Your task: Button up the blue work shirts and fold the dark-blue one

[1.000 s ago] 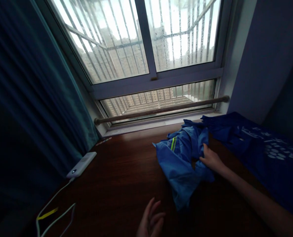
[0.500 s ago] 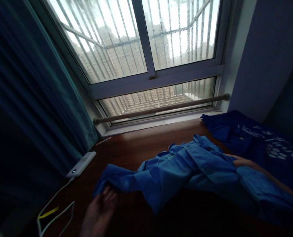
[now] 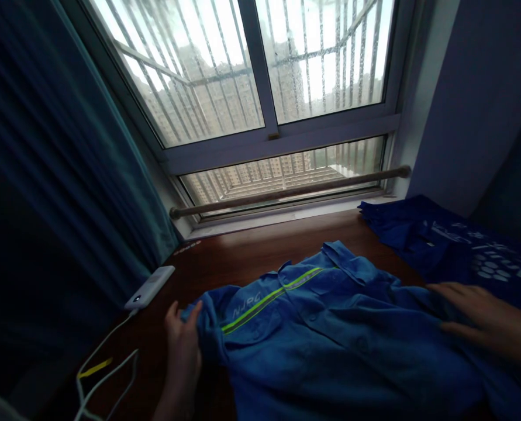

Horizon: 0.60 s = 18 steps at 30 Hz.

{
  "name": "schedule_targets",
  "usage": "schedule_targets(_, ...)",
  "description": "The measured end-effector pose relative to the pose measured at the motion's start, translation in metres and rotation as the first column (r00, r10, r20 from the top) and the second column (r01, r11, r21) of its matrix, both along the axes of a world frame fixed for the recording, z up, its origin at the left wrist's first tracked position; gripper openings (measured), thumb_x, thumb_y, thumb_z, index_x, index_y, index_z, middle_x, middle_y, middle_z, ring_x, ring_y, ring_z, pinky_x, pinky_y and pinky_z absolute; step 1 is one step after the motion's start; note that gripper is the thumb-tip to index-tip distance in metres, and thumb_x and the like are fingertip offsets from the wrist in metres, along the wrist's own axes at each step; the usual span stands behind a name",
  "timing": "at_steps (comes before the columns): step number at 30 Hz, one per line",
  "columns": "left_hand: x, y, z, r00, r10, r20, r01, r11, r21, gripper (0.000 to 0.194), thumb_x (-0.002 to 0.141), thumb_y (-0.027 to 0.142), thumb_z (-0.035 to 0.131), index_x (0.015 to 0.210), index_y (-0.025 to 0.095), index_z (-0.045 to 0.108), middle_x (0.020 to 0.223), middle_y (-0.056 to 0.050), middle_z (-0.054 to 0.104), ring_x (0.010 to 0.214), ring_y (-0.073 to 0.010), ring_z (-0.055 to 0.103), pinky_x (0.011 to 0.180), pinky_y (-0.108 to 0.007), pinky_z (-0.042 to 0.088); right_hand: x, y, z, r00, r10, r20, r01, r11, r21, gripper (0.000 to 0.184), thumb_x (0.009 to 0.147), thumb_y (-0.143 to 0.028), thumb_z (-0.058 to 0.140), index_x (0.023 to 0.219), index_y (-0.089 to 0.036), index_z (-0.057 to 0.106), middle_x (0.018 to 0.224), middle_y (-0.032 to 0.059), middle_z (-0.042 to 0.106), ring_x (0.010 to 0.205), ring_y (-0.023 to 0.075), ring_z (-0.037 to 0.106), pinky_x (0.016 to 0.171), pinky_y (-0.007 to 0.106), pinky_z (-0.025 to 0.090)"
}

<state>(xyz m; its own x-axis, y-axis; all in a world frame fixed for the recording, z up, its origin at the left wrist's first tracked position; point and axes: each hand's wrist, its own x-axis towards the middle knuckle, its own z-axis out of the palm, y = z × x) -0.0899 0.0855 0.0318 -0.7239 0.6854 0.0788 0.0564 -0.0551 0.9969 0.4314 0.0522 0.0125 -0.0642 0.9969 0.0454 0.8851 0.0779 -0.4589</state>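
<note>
A blue work shirt [image 3: 330,333] with a yellow-green reflective stripe and pale lettering lies spread, front up, on the dark wooden surface [image 3: 242,260]. My left hand [image 3: 182,336] pinches the shirt's left edge, near the shoulder. My right hand [image 3: 479,318] rests flat on the shirt's right side with its fingers stretched out.
A darker blue garment with white print [image 3: 453,245] lies at the back right. A white power bank [image 3: 150,286] with white cables [image 3: 106,374] sits at the left by a teal curtain [image 3: 67,175]. A barred window [image 3: 264,88] and a wooden rod [image 3: 286,193] run along the back.
The shirt was bunched in my right hand at the back right. It has been pulled toward me and spread flat, and my left hand has taken hold of its left edge.
</note>
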Motion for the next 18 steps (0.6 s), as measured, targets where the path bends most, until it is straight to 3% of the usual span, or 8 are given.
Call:
schedule_targets(1,0.010,-0.002,-0.004,0.967,-0.020,-0.255,0.017,1.000,-0.014,0.049,0.066,0.026,0.062,0.111,0.016,0.045,0.128,-0.010,0.039,0.125,-0.0237,0.028,0.106,-0.040,0.019,-0.017,0.005,0.019,0.994,0.111,-0.002,-0.111,0.994,0.009,0.052,0.067,-0.047,0.060,0.113,-0.024,0.057,0.118,0.0134,0.051,0.109,0.0280,0.046,0.093,0.043,0.035)
schedule_targets(3,0.030,-0.005,-0.015,0.755,-0.229,-0.615,0.151,0.973,-0.177,0.053,0.070,0.036,0.057,0.116,0.014,0.044,0.137,-0.013,0.029,0.131,-0.0251,0.016,0.108,-0.040,0.011,-0.058,0.019,0.051,0.938,0.344,-0.033,-0.345,0.939,-0.011,0.046,0.077,-0.043,0.050,0.120,-0.024,0.051,0.124,0.0081,0.046,0.114,0.0238,0.041,0.098,0.038,0.032)
schedule_targets(6,0.063,-0.001,-0.038,0.476,-0.626,-0.617,0.297,0.776,-0.557,0.061,0.078,0.043,0.042,0.125,0.005,0.036,0.137,-0.019,0.028,0.130,-0.0283,0.016,0.106,-0.043,0.015,-0.124,0.047,0.063,0.797,0.603,-0.030,-0.604,0.797,0.001,0.039,0.082,-0.031,0.045,0.119,-0.020,0.051,0.122,0.0066,0.048,0.112,0.0218,0.042,0.097,0.036,0.032)
schedule_targets(8,0.083,0.011,-0.055,0.379,-0.765,-0.520,0.260,0.628,-0.734,0.067,0.081,0.049,0.034,0.130,0.003,0.030,0.138,-0.022,0.025,0.130,-0.0332,0.015,0.103,-0.050,0.016,-0.163,0.069,0.047,0.716,0.698,0.020,-0.698,0.716,0.032,0.040,0.081,-0.028,0.047,0.119,-0.015,0.049,0.121,0.0085,0.049,0.112,0.0217,0.041,0.097,0.035,0.032)
schedule_targets(9,0.090,0.019,-0.063,0.353,-0.782,-0.513,0.204,0.600,-0.774,0.070,0.082,0.051,0.031,0.132,0.003,0.028,0.139,-0.023,0.022,0.129,-0.0361,0.013,0.101,-0.053,0.015,-0.180,0.081,0.035,0.698,0.714,0.054,-0.716,0.695,0.062,0.040,0.081,-0.028,0.048,0.119,-0.013,0.049,0.122,0.0096,0.047,0.115,0.0222,0.039,0.099,0.035,0.029)
schedule_targets(12,0.101,0.051,-0.083,0.225,-0.742,-0.632,0.089,0.662,-0.745,0.073,0.082,0.056,0.024,0.133,0.004,0.026,0.140,-0.023,0.017,0.129,-0.0393,0.010,0.099,-0.057,0.010,-0.217,0.120,-0.004,0.725,0.668,0.169,-0.687,0.718,0.110,0.050,0.080,-0.038,0.051,0.123,-0.013,0.045,0.128,0.0118,0.042,0.120,0.0278,0.032,0.100,0.042,0.024)
schedule_targets(15,0.093,0.086,-0.093,0.043,-0.665,-0.745,0.092,0.745,-0.660,0.071,0.083,0.057,0.021,0.134,0.009,0.027,0.140,-0.020,0.020,0.130,-0.0350,0.013,0.101,-0.053,0.009,-0.232,0.158,-0.037,0.821,0.530,0.213,-0.562,0.816,0.133,0.057,0.082,-0.049,0.045,0.128,-0.015,0.040,0.132,0.0113,0.039,0.122,0.0286,0.029,0.100,0.046,0.021)
schedule_targets(18,0.080,0.114,-0.095,-0.070,-0.626,-0.777,0.120,0.768,-0.629,0.067,0.083,0.058,0.022,0.133,0.015,0.029,0.140,-0.016,0.025,0.129,-0.0315,0.018,0.102,-0.050,0.012,-0.231,0.183,-0.060,0.922,0.334,0.195,-0.368,0.913,0.176,0.059,0.083,-0.055,0.035,0.128,-0.018,0.041,0.132,0.0084,0.040,0.121,0.0253,0.032,0.101,0.042,0.021)
